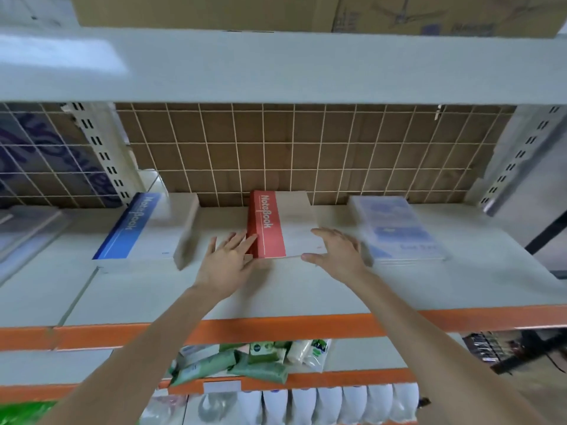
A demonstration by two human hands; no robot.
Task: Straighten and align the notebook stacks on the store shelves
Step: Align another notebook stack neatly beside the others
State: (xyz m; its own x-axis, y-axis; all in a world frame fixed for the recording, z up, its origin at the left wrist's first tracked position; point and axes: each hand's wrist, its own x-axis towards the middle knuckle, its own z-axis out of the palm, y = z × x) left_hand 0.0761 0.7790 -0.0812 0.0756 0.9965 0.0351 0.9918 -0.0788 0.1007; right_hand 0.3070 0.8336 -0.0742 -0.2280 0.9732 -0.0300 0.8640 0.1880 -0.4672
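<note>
I had the left hand and right hand flat, fingers straight, bracketing the red notebook stack (gripping nothing). Prob. stiff, light, slick covers; press edges w/ palms.

Both arms reach forward, left hand and right hand open, fingers extended.

The right stack of notebooks is blurred — its blue print cannot be read. The grey stack at the far left is cut off by the picture's edge. The cardboard box on top is cut by the upper edge, its print too faint to read. The right hand hides the near right corner of the red notebook stack — contact there cannot be told.
</note>
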